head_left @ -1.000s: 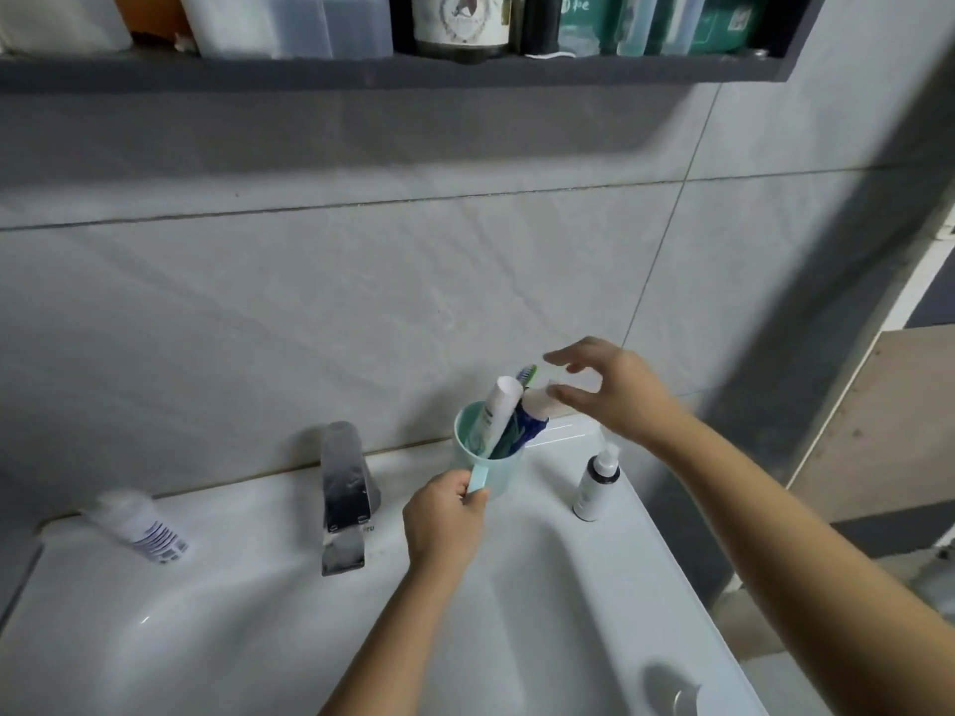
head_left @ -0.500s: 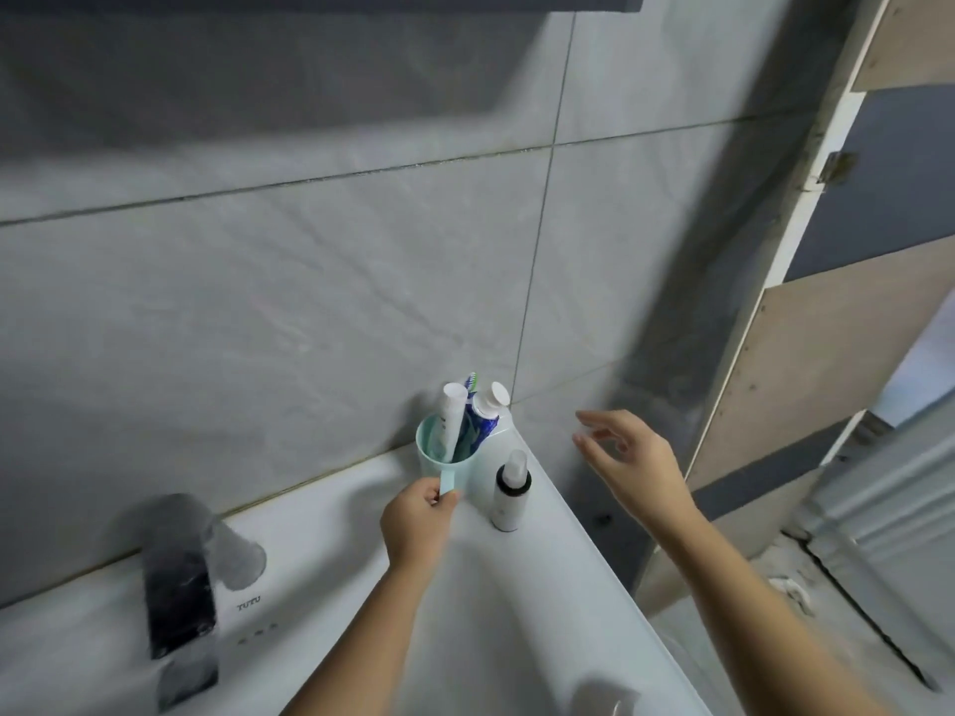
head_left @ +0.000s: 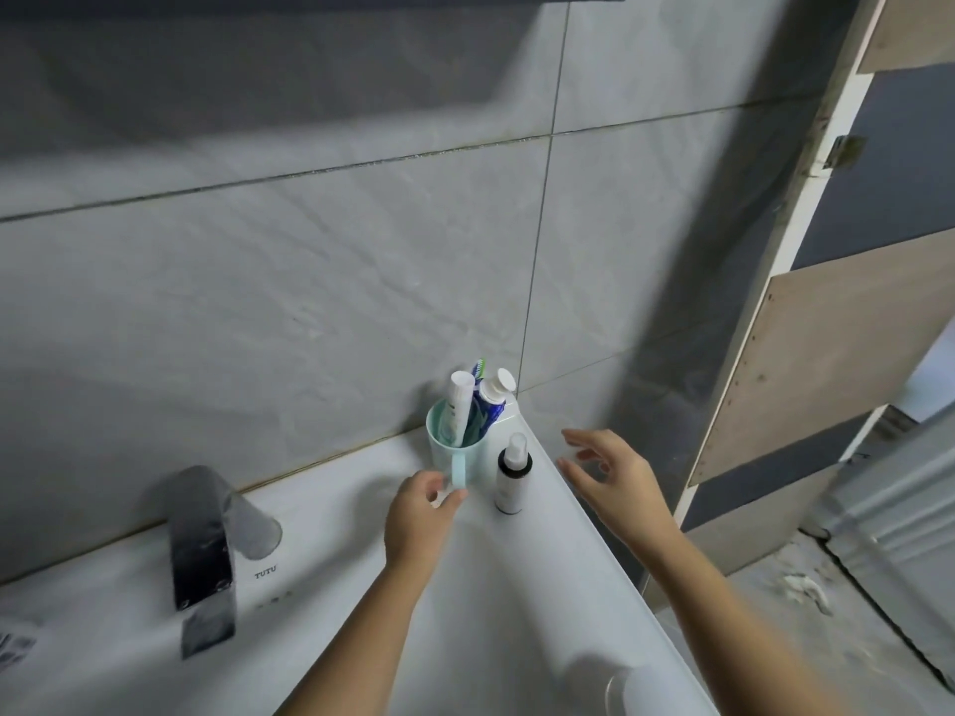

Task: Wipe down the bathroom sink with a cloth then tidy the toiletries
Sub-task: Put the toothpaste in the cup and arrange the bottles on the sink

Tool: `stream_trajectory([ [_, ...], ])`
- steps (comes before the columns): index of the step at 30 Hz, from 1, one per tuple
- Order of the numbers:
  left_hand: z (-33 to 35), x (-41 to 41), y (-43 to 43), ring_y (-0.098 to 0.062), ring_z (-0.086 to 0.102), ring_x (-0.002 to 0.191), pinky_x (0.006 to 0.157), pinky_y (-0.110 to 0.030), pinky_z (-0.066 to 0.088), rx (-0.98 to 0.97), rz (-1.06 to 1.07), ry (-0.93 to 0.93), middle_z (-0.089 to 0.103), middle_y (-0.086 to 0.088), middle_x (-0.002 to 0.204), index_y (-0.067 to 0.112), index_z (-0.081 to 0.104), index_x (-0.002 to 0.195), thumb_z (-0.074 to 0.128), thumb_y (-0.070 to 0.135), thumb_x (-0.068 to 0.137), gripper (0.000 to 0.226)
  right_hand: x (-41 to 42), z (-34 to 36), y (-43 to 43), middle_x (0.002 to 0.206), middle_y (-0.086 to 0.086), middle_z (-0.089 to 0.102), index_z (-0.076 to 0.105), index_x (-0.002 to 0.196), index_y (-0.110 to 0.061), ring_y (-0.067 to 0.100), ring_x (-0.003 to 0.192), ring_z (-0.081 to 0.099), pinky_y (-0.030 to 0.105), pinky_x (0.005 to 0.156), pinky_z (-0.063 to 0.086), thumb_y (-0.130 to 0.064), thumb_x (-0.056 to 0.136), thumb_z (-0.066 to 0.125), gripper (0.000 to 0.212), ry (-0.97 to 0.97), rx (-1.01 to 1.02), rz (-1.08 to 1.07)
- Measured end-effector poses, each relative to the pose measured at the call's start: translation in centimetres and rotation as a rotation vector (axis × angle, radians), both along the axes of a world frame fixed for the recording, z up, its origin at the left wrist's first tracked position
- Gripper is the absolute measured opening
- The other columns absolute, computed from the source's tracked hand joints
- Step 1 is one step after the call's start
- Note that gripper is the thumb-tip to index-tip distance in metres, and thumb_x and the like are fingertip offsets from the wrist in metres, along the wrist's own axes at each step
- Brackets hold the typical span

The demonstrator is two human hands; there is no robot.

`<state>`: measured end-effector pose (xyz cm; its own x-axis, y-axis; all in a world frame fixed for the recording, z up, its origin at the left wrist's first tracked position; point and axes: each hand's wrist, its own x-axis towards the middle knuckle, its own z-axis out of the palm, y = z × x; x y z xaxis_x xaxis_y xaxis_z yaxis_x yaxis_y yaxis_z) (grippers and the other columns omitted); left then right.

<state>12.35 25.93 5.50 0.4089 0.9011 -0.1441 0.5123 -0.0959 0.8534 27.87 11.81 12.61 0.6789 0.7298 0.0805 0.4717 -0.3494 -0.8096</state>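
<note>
A mint green cup (head_left: pixel 455 452) stands in the back right corner of the white sink (head_left: pixel 330 514), against the tiled wall. It holds two toothpaste tubes (head_left: pixel 461 405) and a toothbrush (head_left: pixel 479 365). My left hand (head_left: pixel 421 514) pinches the lower end of the cup's handle between thumb and fingers. A small white spray bottle (head_left: pixel 512 475) stands upright just right of the cup. My right hand (head_left: pixel 615 483) hovers open over the sink's right edge, beside the bottle and not touching it.
A dark metal faucet (head_left: pixel 201 550) rises at the back left of the sink. A labelled tube (head_left: pixel 13 648) shows at the far left edge. A blurred white round object (head_left: pixel 638 689) sits at the front right rim. A wooden door frame (head_left: pixel 806 250) stands right.
The view swung right and down, losing the shelf. My right hand left the tubes in the cup and dropped beside the spray bottle. The cup now stands against the corner.
</note>
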Motion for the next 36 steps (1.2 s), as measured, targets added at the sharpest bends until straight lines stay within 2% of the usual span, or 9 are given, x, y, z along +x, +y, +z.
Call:
stream_trajectory([
  [4,1.3,-3.8,-2.3,-0.016,0.056,0.104,0.082,-0.022,0.039,0.209,-0.054,0.070,0.059,0.002,0.113,0.013,0.058,0.115,0.067,0.022,0.082,0.036,-0.9,-1.6,0.2,0.106,-0.011,0.057,0.055,0.118,-0.025,-0.006,0.088,0.053,0.002,0.069,0.038,-0.020,0.079,0.070,0.042,0.080,0.008,0.013],
  [11,3.8,-8.0,-5.3,-0.012,0.052,0.110,0.086,-0.023,0.041,0.341,-0.038,0.122,0.053,0.009,0.121,0.020,0.055,0.120,0.063,0.026,0.085,0.037,-1.2,-5.6,2.3,0.118,-0.012,0.051,0.047,0.127,-0.026,0.009,0.100,0.053,0.016,0.074,0.036,-0.020,0.075,0.074,0.059,0.202,-0.012,0.059],
  [16,4.4,-8.9,-6.2,-0.016,0.053,0.111,0.087,-0.019,0.036,0.375,0.046,0.149,0.057,0.001,0.120,0.012,0.058,0.117,0.066,0.019,0.083,0.036,-2.2,-7.0,4.2,0.110,-0.018,0.056,0.052,0.111,-0.038,0.003,0.095,0.054,0.002,0.067,0.039,-0.012,0.074,0.072,0.049,0.275,0.122,0.051],
  [19,4.5,-9.1,-7.0,-0.017,0.052,0.114,0.089,-0.018,0.035,0.379,0.064,0.158,0.056,0.000,0.122,0.011,0.057,0.118,0.065,0.019,0.083,0.036,-2.4,-7.7,4.7,0.109,-0.008,0.058,0.055,0.111,-0.028,0.008,0.095,0.054,-0.002,0.066,0.036,-0.007,0.077,0.069,0.043,0.286,0.164,0.033],
  [24,5.8,-10.2,-8.1,-0.015,0.053,0.111,0.088,-0.009,0.030,0.434,0.090,0.135,0.057,0.001,0.120,0.010,0.059,0.116,0.066,0.017,0.083,0.034,-2.3,-6.8,4.1,0.108,-0.001,0.063,0.059,0.108,-0.018,0.014,0.088,0.056,0.023,0.075,0.038,-0.008,0.078,0.070,0.034,0.278,0.166,0.027],
  [27,7.2,-11.3,-8.7,-0.002,0.048,0.110,0.088,-0.002,0.026,0.480,0.097,0.090,0.051,0.012,0.117,0.013,0.059,0.116,0.065,0.018,0.084,0.033,-3.1,-4.7,3.3,0.099,-0.001,0.065,0.060,0.105,-0.022,0.005,0.080,0.055,0.025,0.074,0.039,-0.011,0.077,0.072,0.033,0.247,0.210,0.043],
  [30,8.3,-12.7,-9.1,0.010,0.041,0.106,0.088,0.005,0.022,0.527,0.105,0.045,0.049,0.017,0.115,0.014,0.059,0.115,0.065,0.017,0.083,0.032,-4.4,-2.0,2.6,0.096,-0.009,0.064,0.060,0.102,-0.027,0.006,0.080,0.056,0.024,0.072,0.040,-0.011,0.076,0.073,0.033,0.217,0.275,0.103],
  [33,9.9,-14.8,-9.1,0.006,0.047,0.102,0.086,0.001,0.029,0.578,0.158,0.006,0.050,0.021,0.113,0.018,0.060,0.112,0.066,0.018,0.082,0.031,-6.5,1.2,2.5,0.091,-0.014,0.064,0.059,0.098,-0.032,0.010,0.084,0.057,0.021,0.071,0.042,-0.014,0.075,0.073,0.032,0.201,0.343,0.152],
  [36,12.2,-17.8,-8.3,-0.010,0.057,0.093,0.078,-0.020,0.046,0.654,0.195,0.054,0.057,0.012,0.112,0.018,0.060,0.111,0.065,0.021,0.083,0.029,-9.2,4.6,2.9,0.090,-0.017,0.064,0.059,0.097,-0.037,0.008,0.082,0.056,0.019,0.072,0.043,-0.017,0.075,0.074,0.034,0.170,0.416,0.207],
])
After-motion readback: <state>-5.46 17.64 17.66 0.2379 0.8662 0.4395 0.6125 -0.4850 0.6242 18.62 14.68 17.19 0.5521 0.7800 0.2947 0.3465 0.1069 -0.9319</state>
